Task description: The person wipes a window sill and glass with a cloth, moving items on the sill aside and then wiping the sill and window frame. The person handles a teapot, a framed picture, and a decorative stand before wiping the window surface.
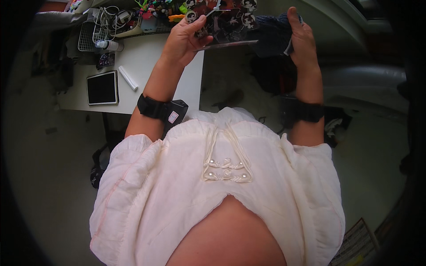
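Observation:
My left hand [189,40] grips the left side of a clear plastic sheet or pouch [226,25] with dark printed figures; the thumb lies on its front. A pale tie or strip crosses its upper part. In my right hand [301,40], thumb up, is a dark blue-grey cloth [273,33], its left part reaching behind or beside the plastic. Both things are held up at the top of the view, beyond the desk's right edge. The fingers behind the cloth are partly hidden.
At the left a white desk [186,76] bears a tablet [102,88], a white stick-like object [128,78], a small bottle [109,45], a wire basket [87,37] with white cables [114,20] beside it, and colourful small items. A wire rack [356,242] stands at the lower right.

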Tool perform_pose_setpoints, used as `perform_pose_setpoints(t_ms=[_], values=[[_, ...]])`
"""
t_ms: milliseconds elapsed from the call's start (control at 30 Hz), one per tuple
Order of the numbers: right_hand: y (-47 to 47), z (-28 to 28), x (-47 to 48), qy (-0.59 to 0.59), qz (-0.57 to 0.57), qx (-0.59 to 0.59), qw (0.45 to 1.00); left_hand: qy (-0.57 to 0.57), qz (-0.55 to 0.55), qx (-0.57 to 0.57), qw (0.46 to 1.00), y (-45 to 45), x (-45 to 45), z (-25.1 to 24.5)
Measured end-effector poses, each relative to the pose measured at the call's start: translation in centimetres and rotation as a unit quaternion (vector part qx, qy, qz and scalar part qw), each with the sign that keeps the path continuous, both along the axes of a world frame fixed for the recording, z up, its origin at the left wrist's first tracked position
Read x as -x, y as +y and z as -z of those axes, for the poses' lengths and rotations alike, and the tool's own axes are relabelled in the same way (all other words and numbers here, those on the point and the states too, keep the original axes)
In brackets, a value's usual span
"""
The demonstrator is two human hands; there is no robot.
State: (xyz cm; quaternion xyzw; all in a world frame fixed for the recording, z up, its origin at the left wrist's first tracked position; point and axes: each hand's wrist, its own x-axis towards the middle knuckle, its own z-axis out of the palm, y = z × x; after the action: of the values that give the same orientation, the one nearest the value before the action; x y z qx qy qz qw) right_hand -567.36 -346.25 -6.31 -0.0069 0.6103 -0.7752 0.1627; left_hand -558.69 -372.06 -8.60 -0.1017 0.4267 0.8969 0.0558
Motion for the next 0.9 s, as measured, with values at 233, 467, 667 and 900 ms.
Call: perform_pose_setpoints(t_ms=[233, 467, 667, 900], values=[[7.9, 2.4, -2.1, -0.115, 0.018, 0.150, 0.982, -0.048, 0.035, -0.342, 0.938, 6.9, 0.4, 4.7], [6.4, 3.5, -4.8, -0.226, 0.006, 0.277, 0.934, -0.043, 0.079, -0.391, 0.916, 10.8, 0.4, 5.8], [1.9, 7.8, -5.1, -0.192, -0.005, 0.314, 0.930, -0.146, 0.015, -0.399, 0.905, 11.9, 1.5, 8.7], [2.2, 17.4, -4.2, 0.222, -0.111, -0.434, 0.866, -0.191, -0.138, -0.300, 0.924, 14.1, -0.1, 14.3]])
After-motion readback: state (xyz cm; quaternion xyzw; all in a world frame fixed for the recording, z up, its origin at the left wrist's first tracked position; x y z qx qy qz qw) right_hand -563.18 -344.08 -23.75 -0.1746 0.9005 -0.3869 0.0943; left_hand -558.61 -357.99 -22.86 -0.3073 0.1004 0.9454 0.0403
